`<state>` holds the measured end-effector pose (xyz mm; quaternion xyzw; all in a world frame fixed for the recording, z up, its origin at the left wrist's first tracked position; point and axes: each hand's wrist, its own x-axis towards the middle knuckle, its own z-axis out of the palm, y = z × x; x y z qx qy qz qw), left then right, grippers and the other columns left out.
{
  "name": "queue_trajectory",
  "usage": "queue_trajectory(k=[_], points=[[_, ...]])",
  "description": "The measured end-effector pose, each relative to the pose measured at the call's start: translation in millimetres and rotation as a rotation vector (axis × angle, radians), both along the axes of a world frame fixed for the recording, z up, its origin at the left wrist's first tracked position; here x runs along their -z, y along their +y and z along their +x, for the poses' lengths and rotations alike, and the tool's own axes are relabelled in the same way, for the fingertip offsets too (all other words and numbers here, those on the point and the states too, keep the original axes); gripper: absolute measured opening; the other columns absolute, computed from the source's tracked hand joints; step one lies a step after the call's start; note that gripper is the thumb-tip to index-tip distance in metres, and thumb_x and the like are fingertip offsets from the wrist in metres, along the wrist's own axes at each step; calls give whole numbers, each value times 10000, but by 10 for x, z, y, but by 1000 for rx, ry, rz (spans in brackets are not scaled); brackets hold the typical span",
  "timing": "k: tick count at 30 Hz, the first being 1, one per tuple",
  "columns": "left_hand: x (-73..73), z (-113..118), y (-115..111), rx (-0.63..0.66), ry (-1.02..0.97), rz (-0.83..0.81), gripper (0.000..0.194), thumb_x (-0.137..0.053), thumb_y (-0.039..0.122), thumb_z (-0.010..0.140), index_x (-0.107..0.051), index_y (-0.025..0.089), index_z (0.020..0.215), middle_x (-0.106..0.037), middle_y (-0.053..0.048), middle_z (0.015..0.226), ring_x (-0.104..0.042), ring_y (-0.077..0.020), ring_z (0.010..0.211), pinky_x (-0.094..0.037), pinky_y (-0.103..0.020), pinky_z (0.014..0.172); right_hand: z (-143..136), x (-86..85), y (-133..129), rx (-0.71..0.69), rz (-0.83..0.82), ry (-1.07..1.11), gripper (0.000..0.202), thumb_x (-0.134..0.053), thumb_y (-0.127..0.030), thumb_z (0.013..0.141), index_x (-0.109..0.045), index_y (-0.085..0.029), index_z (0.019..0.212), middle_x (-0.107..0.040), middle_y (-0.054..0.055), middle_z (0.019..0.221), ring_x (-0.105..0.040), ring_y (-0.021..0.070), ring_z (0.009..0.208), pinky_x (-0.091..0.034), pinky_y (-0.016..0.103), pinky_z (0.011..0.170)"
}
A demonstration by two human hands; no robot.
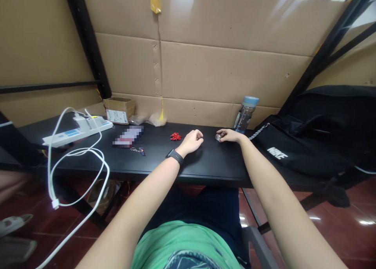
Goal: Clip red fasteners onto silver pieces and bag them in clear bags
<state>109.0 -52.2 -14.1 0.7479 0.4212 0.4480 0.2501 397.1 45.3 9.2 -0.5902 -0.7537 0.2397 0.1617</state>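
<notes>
Cardboard panels (205, 69) are set behind a black desk (158, 159), at whose left end a white power strip (78, 134) is laid, with a looped white cable (108, 171) hung over the front edge. Farther right, an open cardboard box (117, 111) and crumpled clear plastic (157, 120) are placed near the panels, with a blurred-out item (128, 137) and a keychain (142, 151) nearer the front. Next, a cluster of red pieces (176, 136) is seen on the desk, just beside the left hand (191, 142), on whose wrist a dark watch (175, 156) is worn; its fingers are curled, but whether anything is gripped cannot be told. By the right hand (230, 136), a small shiny object (217, 137) appears to be pinched at the fingertips, though its shape is poorly shown. Behind that hand a blue-lidded bottle (244, 114) is stood, and a black bag (296, 143) is rested at the right. The shiny object could be dropped if pinched too lightly, the red pieces could be scattered by the left hand's sweep, and the bottle could be tipped by a backward knock.
</notes>
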Motion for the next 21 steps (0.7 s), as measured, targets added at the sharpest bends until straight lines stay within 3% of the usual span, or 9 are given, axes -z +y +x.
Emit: queue_trajectory(k=[2, 5, 8, 10, 12, 14, 16, 19, 21], points=[[-46, 9, 31, 28, 63, 83, 136, -622, 131, 834, -650, 229, 924, -655, -65, 983, -632, -233, 978, -503, -375, 980, 134, 104, -91, 16, 79, 176, 753, -883, -245, 655, -655, -138, 1364, -722, 121, 1144, -711, 207, 972, -575, 318, 917], [-247, -92, 200, 87, 159, 228, 146, -621, 173, 859, -683, 235, 976, -662, -84, 1068, -627, -254, 1062, -477, -389, 1051, 271, 161, -179, 53, 222, 291, 822, -939, -357, 622, -650, -163, 1367, -656, 169, 1309, -700, 253, 1056, -589, 361, 919], [-476, -393, 434, 13, 92, 249, 160, -570, 320, 958, -714, 249, 964, -675, -104, 1098, -609, -283, 1160, -398, -409, 1159, 209, 94, -227, 125, 476, 266, 735, -893, -454, 702, -662, -162, 1336, -606, 186, 1377, -674, 290, 1126, -575, 413, 977], [-525, -684, 546, -71, 68, 203, 201, -602, 403, 951, -728, 250, 983, -683, -115, 1157, -587, -307, 1232, -344, -417, 1207, 20, 27, -273, 137, 600, 197, 605, -793, -488, 820, -670, -172, 1321, -602, 174, 1364, -648, 298, 1197, -519, 447, 1077], [-464, -1002, 579, -120, 110, 141, 314, -565, 487, 966, -735, 228, 1017, -695, -128, 1193, -588, -317, 1258, -341, -425, 1213, -263, -13, -342, 52, 616, 106, 546, -720, -519, 881, -674, -202, 1323, -604, 155, 1368, -599, 317, 1291, -478, 472, 1123], [-343, -1299, 535, -123, 135, 64, 468, -483, 570, 990, -710, 207, 1178, -693, -135, 1288, -600, -307, 1279, -375, -421, 1192, -581, -8, -426, -121, 593, 36, 553, -692, -551, 901, -672, -210, 1335, -609, 144, 1390, -589, 307, 1316, -443, 456, 1160], [-228, -1534, 447, -122, 201, -20, 689, -612, 659, 888, -601, 201, 1403, -618, -144, 1460, -552, -319, 1378, -377, -418, 1197, -862, 39, -509, -250, 558, -17, 614, -659, -586, 920, -643, -190, 1389, -579, 157, 1466, -559, 301, 1371, -394, 438, 1202], [-131, -1704, 336, -163, 419, -191, 1120, -727, 778, 716, -390, 182, 1602, -382, -189, 1667, -405, -367, 1516, -321, -434, 1239, -1106, 140, -608, -282, 405, -180, 806, -612, -690, 911, -532, -171, 1522, -410, 199, 1644, -394, 368, 1521, -316, 528, 1239], [-104, -1694, 309, -183, 583, -308, 1253, -686, 863, 673, -325, 159, 1644, -258, -202, 1715, -299, -398, 1569, -278, -463, 1261, -1150, 189, -650, -326, 318, -248, 851, -526, -732, 939, -456, -183, 1586, -362, 189, 1680, -326, 361, 1565, -273, 546, 1256]])
